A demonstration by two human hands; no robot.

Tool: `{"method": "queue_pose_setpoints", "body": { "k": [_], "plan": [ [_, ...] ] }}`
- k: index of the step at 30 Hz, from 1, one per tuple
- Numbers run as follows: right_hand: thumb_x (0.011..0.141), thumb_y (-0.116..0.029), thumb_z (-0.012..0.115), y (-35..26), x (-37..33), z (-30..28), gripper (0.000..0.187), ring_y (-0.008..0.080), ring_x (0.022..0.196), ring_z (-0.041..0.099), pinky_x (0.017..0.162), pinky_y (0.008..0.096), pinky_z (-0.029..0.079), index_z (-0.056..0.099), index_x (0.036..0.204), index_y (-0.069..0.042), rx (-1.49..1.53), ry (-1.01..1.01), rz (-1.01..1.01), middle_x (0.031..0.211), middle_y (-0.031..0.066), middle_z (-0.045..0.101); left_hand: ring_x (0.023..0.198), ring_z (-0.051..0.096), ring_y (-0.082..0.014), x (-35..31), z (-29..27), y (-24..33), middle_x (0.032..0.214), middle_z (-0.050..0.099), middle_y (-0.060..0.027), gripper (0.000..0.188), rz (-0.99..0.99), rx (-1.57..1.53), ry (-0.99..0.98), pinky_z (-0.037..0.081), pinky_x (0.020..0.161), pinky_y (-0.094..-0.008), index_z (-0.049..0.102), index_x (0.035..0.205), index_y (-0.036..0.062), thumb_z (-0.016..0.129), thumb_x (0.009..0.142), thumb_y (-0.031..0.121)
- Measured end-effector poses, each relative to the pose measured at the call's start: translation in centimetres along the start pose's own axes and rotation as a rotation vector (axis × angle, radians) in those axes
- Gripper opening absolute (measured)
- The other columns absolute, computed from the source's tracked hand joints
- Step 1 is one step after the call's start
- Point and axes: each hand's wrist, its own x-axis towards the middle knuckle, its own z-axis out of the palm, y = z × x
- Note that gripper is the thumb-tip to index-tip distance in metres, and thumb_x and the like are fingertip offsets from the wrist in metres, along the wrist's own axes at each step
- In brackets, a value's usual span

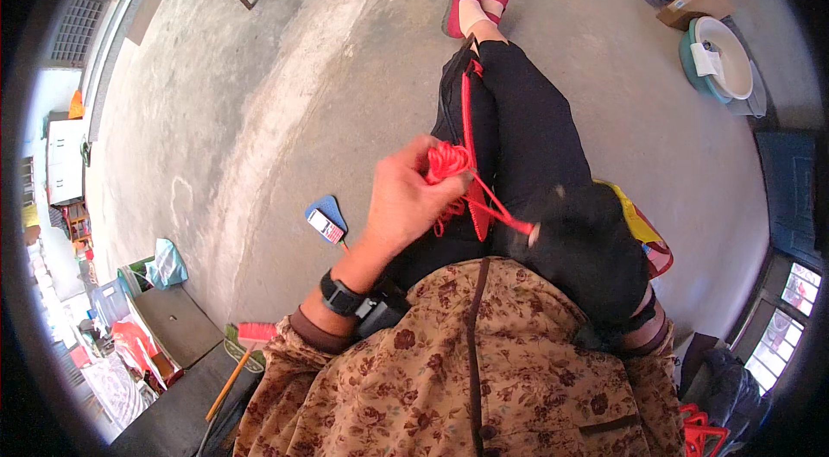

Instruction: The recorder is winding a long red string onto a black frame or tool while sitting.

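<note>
The single left hand is closed around one red cord bundle above the lap; two strands run from it toward the right hand, too blurred to tell its grip. One red strip lies along two black trouser legs, two red shoes beyond

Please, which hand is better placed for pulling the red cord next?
Probably the right hand: its fingertips seem to hold the red cord away from the bundle gripped in the left hand.
</note>
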Motion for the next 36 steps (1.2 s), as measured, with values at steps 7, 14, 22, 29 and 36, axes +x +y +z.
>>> {"method": "queue_pose_setpoints", "body": {
  "k": [7, 14, 22, 29, 36],
  "plan": [
    [0.078, -0.003, 0.063, 0.5, 5.1, -3.5, 0.024, 0.0134, 0.085, 0.061, 0.073, 0.0263, 0.049, 0.065, 0.101, 0.0, -0.325, 0.392, -0.239, 0.086, 0.0059, 0.064, 0.093, 0.063, -0.0175, -0.4, -5.5, -1.1, 0.101, 0.064, -0.0093, 0.029, 0.289, -0.465, 0.301, 0.049, 0.082, -0.0293, 0.06, 0.109, 0.0006, 0.067, 0.081, 0.005],
    [0.075, -0.002, 0.063, 8.2, 11.1, -1.1, 0.043, 0.032, 0.088, 0.06, 0.075, 0.0371, 0.049, 0.055, 0.117, -0.001, -0.749, 0.022, -0.294, 0.094, 0.018, 0.06, 0.084, 0.063, -0.0241, 2.8, -1.5, -2.5, 0.094, 0.063, -0.0116, 0.033, 0.497, 0.621, 0.215, 0.051, 0.073, -0.0294, 0.066, 0.101, 0.0053, 0.069, 0.069, -0.003],
    [0.08, -0.004, 0.06, 2.6, 6.1, -1.9, 0.037, 0.0224, 0.093, 0.061, 0.082, 0.0356, 0.05, 0.056, 0.117, 0.0, 0.001, 0.346, -0.186, 0.103, 0.0124, 0.062, 0.093, 0.063, -0.0211, 1.6, -4.1, -1.1, 0.111, 0.06, -0.0124, 0.026, 0.349, -0.016, 0.291, 0.054, 0.073, -0.0316, 0.062, 0.105, 0.0037, 0.068, 0.08, 0.007],
    [0.086, -0.009, 0.057, 1.5, -1.1, -1.7, 0.034, 0.0183, 0.091, 0.06, 0.08, 0.0331, 0.05, 0.056, 0.119, -0.001, 0.192, 0.228, -0.157, 0.101, 0.0088, 0.062, 0.123, 0.044, -0.0343, -1.0, -1.5, 1.0, 0.132, 0.044, -0.0226, 0.049, 0.135, -1.51, -0.678, 0.052, 0.08, -0.0357, 0.055, 0.112, 0.0032, 0.053, 0.09, 0.047],
    [0.092, -0.015, 0.053, 5.8, 2.7, -2.1, 0.032, 0.0141, 0.089, 0.06, 0.079, 0.0307, 0.051, 0.055, 0.122, -0.003, 0.385, 0.22, 0.16, 0.1, 0.0051, 0.063, 0.076, 0.047, -0.02, -3.3, -3.0, -2.2, 0.083, 0.049, -0.006, 0.05, -0.29, -1.597, -0.402, 0.047, 0.06, -0.0303, 0.051, 0.121, 0.0049, 0.053, 0.09, 0.044]
  ]
}}
